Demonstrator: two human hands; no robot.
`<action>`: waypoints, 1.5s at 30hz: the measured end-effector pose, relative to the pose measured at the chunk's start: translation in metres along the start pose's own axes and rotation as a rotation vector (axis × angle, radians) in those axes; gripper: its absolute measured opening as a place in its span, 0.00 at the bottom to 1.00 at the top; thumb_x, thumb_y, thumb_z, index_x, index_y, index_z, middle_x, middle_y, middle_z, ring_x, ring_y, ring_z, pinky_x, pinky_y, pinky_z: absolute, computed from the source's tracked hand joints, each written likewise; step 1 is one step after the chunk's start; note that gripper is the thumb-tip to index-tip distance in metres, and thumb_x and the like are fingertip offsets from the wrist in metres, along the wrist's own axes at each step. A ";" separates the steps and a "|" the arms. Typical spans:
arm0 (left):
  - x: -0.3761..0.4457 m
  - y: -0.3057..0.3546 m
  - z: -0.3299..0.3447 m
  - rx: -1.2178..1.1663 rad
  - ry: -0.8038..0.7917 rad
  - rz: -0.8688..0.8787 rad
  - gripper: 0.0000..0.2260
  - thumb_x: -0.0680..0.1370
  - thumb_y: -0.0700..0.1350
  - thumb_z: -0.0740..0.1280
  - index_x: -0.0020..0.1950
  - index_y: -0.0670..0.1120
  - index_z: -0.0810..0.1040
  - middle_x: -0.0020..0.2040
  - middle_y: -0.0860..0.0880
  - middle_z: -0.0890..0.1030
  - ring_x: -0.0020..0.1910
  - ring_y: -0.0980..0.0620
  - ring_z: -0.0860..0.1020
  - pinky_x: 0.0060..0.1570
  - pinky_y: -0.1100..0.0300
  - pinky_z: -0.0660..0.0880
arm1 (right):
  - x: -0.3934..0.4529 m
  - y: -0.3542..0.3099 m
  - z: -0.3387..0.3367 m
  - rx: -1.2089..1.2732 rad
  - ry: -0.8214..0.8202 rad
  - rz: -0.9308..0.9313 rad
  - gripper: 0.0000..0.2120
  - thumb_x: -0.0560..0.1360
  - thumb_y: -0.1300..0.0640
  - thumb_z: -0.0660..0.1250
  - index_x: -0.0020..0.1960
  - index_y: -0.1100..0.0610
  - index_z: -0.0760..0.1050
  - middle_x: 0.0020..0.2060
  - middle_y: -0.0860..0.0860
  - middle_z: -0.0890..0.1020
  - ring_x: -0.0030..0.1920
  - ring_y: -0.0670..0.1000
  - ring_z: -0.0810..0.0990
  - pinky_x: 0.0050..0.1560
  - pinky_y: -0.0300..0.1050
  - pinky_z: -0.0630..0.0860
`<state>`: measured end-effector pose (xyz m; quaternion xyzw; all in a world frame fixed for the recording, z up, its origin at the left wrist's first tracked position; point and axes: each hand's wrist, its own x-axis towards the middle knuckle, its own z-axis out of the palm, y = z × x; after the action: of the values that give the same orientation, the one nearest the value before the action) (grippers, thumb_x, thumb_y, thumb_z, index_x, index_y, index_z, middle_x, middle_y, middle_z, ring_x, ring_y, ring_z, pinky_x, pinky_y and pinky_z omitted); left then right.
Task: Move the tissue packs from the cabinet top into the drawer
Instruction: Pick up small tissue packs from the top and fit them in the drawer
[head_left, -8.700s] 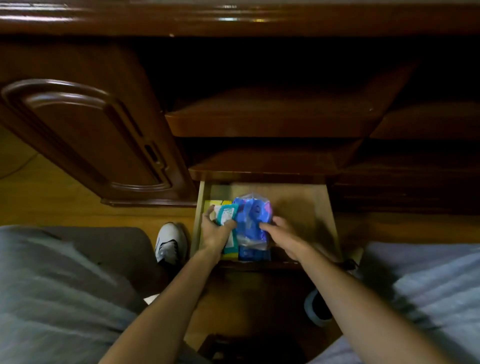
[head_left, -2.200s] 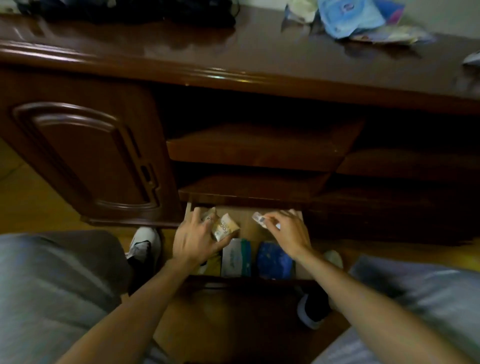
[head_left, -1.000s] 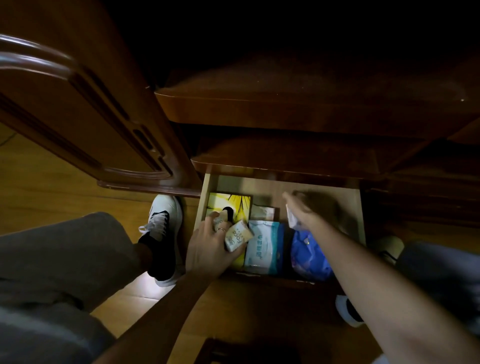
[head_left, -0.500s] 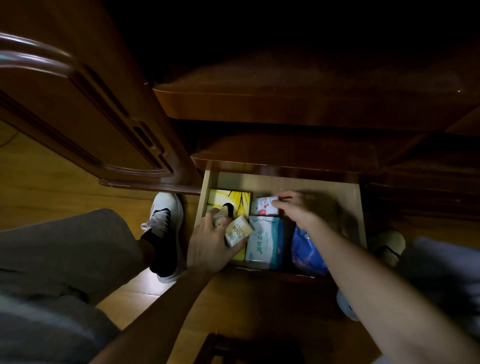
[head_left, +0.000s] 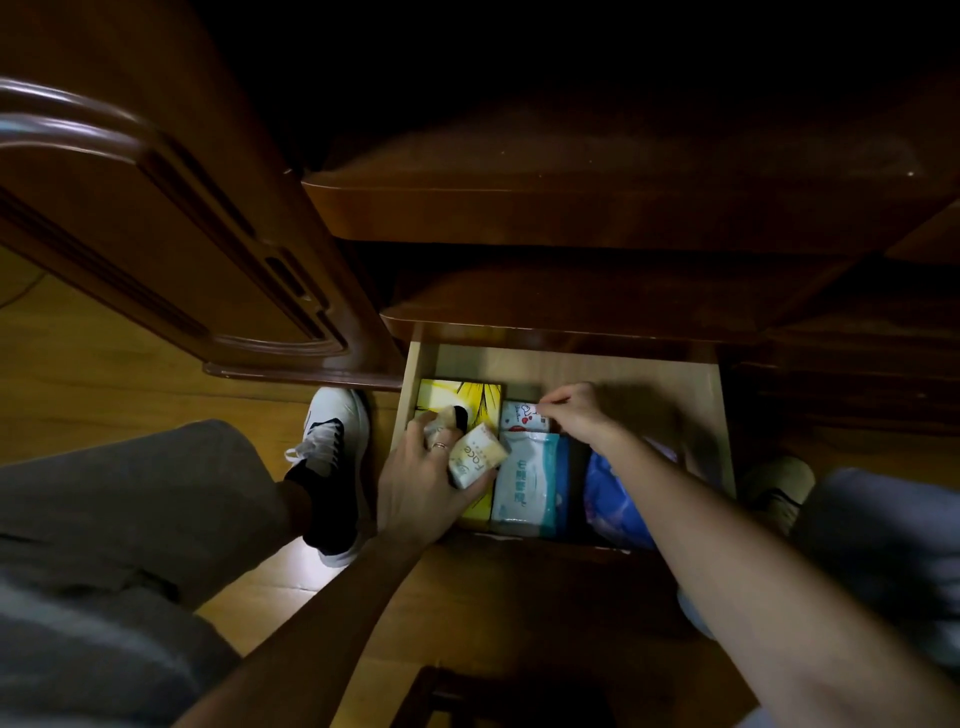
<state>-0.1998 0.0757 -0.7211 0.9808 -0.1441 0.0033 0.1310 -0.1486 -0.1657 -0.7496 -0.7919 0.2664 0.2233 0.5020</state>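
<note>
While in drawer (head_left: 613, 364), five packs (head_left: 524, 483)

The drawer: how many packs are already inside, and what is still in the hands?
Lying in the drawer: yellow pack, pale blue pack, dark blue pack. The right hand pinches a small white pack, placing it. The left hand grips a beige pack. The cabinet top is out of view.

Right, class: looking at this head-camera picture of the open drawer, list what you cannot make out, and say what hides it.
- Cabinet top: outside the head view, so any remaining packs cannot be counted.
- Blue pack: partly hidden by the right forearm.
- Yellow box: mostly covered by the left hand and the cream pack it holds.
- Small white pack: print too small to read; right hand covers its edge.
- Shelf recesses above: too dark.
</note>
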 end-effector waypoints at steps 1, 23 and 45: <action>0.002 0.003 -0.002 -0.010 0.009 -0.004 0.35 0.71 0.75 0.64 0.66 0.50 0.77 0.65 0.46 0.73 0.60 0.48 0.75 0.43 0.55 0.78 | -0.002 -0.002 -0.002 -0.040 0.012 -0.016 0.13 0.78 0.61 0.71 0.61 0.64 0.80 0.59 0.59 0.82 0.55 0.53 0.80 0.48 0.36 0.76; 0.010 0.028 -0.020 -0.192 0.103 -0.071 0.17 0.81 0.39 0.64 0.70 0.50 0.72 0.55 0.44 0.79 0.51 0.42 0.78 0.43 0.50 0.76 | -0.007 0.037 -0.056 0.229 0.243 0.169 0.17 0.83 0.55 0.63 0.70 0.54 0.71 0.56 0.57 0.81 0.43 0.51 0.80 0.30 0.39 0.74; 0.027 0.030 -0.026 -0.621 0.000 -0.522 0.16 0.80 0.53 0.68 0.65 0.46 0.75 0.49 0.50 0.82 0.46 0.56 0.81 0.40 0.61 0.76 | -0.012 0.008 -0.004 -0.045 0.128 -0.221 0.21 0.74 0.39 0.69 0.64 0.45 0.75 0.56 0.44 0.80 0.56 0.46 0.78 0.55 0.47 0.77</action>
<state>-0.1821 0.0474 -0.6868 0.8983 0.1156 -0.0736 0.4174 -0.1626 -0.1699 -0.7454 -0.8403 0.2036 0.1216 0.4876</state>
